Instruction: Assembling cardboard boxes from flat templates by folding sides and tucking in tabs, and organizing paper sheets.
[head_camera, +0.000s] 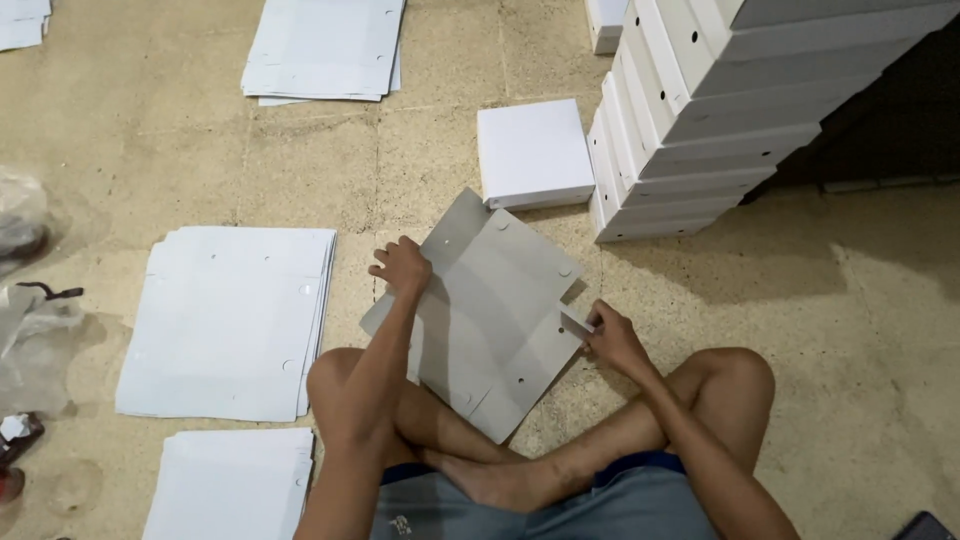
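I sit cross-legged on the floor with a flat grey cardboard box blank (490, 310) lying in front of my legs, tilted like a diamond and punched with small holes. My left hand (402, 266) presses down on its upper left edge, fingers curled over the fold. At the blank's right corner, my right hand (612, 335) pinches a small side flap. A finished white box (533, 153) stands just beyond the blank.
Stacks of flat white blanks lie to my left (228, 320), near my left knee (235, 487) and further off (325, 48). A leaning pile of assembled white boxes (700, 110) rises at the right. Plastic bags (30, 320) sit at the left edge.
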